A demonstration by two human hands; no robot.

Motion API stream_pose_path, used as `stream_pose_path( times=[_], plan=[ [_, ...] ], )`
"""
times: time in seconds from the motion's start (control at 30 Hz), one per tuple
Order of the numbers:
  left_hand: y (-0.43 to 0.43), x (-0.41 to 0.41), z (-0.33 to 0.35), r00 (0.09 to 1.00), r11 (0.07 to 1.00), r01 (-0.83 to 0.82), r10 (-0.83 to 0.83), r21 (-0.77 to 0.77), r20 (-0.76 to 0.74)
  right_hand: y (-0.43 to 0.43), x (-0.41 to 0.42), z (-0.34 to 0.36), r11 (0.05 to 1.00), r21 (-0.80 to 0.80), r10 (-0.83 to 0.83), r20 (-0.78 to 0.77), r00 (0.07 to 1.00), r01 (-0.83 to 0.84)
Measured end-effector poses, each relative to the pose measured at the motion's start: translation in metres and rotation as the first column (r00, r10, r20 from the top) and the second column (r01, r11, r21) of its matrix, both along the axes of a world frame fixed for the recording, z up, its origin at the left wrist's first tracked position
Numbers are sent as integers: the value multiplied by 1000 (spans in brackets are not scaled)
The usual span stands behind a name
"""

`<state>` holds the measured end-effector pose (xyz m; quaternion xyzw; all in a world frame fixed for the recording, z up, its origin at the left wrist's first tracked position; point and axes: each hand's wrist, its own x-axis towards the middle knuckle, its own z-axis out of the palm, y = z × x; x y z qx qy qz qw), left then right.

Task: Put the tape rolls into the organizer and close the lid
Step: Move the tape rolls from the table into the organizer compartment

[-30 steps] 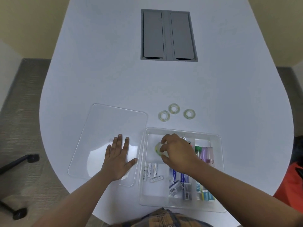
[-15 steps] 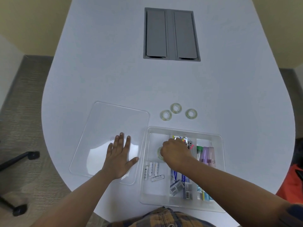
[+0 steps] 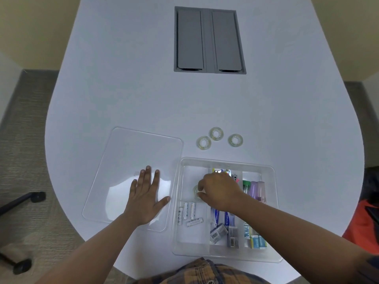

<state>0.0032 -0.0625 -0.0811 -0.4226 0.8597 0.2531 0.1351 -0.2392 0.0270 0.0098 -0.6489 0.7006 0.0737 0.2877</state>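
Observation:
A clear plastic organizer (image 3: 225, 160) stands at the table's near edge, with batteries, erasers and markers in its compartments. My right hand (image 3: 219, 190) is inside its left compartment, fingers closed on a clear tape roll (image 3: 195, 190) that rests low on the compartment floor, mostly hidden by my fingers. Three more tape rolls lie on the table just beyond the organizer: one on the left (image 3: 203, 142), one in the middle (image 3: 216, 133), one on the right (image 3: 235, 140). The clear lid (image 3: 131, 156) lies flat to the left. My left hand (image 3: 145, 198) rests flat on it, fingers spread.
A grey cable hatch (image 3: 209, 41) is set into the white table (image 3: 123, 89) farther back. A black chair base (image 3: 22, 199) stands on the carpet at the left. Something orange (image 3: 363, 224) is at the right edge.
My right hand has lowered the tape roll from above the left compartment down to its floor. My left hand has stayed flat on the lid.

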Motion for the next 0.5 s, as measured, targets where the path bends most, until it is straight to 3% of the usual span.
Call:
stream_pose_path(
  times=[0.13, 0.27, 0.5],
  plan=[
    [0, 1, -1, 1000, 1000, -11, 11, 11, -28, -9, -23, 10, 966, -146, -201, 103, 974, 215],
    [1, 1, -1, 1000, 1000, -8, 8, 2, -13, -24, -68, 10, 849, -207, -469, 134, 873, 487],
    [0, 1, -1, 1000, 1000, -11, 11, 8, 3, -33, -132, -19, 760, -220, -625, 14, 781, 612]
  ],
)
